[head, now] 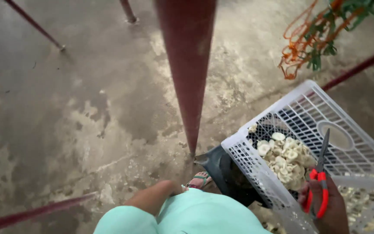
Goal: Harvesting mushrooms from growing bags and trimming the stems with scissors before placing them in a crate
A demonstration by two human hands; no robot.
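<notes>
White basket [282, 113] tilted, part-filled with pale mushrooms [285, 159]; right hand [327, 207] closed around red-handled scissors [320, 177], blades shut; left hand unseen.

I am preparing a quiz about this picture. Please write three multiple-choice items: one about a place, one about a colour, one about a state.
1. Where do the mushrooms lie?
A. On the concrete floor
B. Inside the white plastic basket
C. On the mint-green garment

2. What colour are the handles of the scissors?
A. Red
B. Blue
C. Black

3. How does the basket stand?
A. Flat and level on the floor
B. Upside down
C. Tilted, with its open side toward the camera

Answers:
1. B, the pale caps sit against the basket's mesh wall.
2. A, red loops show in the right hand, which grips them.
3. C, its rim slants and the inside is visible.
</notes>
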